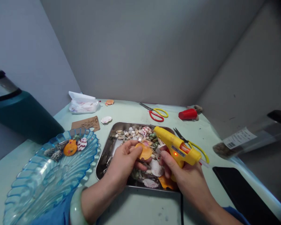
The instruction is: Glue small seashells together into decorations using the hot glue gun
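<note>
Hands [125,159] [181,173] across the tray's near rim [152,188]

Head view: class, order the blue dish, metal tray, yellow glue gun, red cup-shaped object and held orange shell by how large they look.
1. Blue dish
2. Metal tray
3. Yellow glue gun
4. Held orange shell and red cup-shaped object: too alike to rank

Room lies between white shell [106,119] and far scissors [151,109]; glue gun [174,143] likely obstructs tray [101,162].
</note>
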Tool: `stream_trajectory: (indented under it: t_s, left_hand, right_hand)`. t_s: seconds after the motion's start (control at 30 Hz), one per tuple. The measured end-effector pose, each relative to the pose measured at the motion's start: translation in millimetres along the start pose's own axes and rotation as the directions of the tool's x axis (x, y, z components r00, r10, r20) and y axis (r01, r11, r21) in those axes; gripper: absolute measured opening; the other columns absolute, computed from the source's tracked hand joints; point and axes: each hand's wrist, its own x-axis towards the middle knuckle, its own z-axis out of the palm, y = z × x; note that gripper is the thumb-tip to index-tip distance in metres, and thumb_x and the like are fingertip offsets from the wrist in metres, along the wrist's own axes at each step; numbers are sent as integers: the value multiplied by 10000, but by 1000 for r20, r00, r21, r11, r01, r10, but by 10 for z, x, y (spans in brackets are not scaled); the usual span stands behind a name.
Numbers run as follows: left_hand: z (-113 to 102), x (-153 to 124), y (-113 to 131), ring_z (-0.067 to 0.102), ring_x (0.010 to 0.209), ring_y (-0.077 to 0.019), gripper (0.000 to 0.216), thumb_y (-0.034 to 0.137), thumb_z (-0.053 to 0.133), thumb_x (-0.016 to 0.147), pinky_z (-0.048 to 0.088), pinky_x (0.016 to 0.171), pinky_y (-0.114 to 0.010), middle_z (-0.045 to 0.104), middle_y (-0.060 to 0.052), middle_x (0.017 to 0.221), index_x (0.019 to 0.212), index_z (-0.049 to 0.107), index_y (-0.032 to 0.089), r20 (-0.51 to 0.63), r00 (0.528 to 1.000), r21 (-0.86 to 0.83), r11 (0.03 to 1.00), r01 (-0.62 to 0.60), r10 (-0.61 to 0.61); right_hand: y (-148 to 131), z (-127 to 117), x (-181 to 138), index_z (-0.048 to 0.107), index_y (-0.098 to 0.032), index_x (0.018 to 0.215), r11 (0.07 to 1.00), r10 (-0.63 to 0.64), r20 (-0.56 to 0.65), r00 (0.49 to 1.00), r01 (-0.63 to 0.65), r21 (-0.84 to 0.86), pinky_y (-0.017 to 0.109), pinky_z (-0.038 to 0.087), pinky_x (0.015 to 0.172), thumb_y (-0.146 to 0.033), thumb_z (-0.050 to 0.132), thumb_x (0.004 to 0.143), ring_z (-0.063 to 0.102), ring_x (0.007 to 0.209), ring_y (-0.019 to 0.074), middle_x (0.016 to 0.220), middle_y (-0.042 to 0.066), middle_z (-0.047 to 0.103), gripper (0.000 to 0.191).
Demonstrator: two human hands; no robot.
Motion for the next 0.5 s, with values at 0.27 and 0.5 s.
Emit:
stream_trajectory:
  t_s: [0.27, 0.5]
  left_hand:
    - [8, -59, -16, 444, 280, -93, 189, 363, 516, 837, 311, 324, -168, 592, 38, 433, 891, 470, 188, -23, 992, 250, 962, -111, 121]
    - [-77, 6, -23, 457, 304, -109, 182, 359, 493, 842, 348, 339, -183, 597, 41, 444, 922, 465, 198, -57, 963, 347, 910, -227, 262]
  right_hand:
    - [-77, 14, 3, 618, -154, 848, 992, -38, 53, 998, 31, 125, 220, 415, 401, -478, 639, 773, 474, 397, 94, 534, -31, 569, 333]
    - [-119, -43, -105, 688, -168, 752, 992, -111, 28, 993, 112, -56, 239, 433, 424, -441, 645, 757, 542, 450, 142, 500, -8, 588, 277]
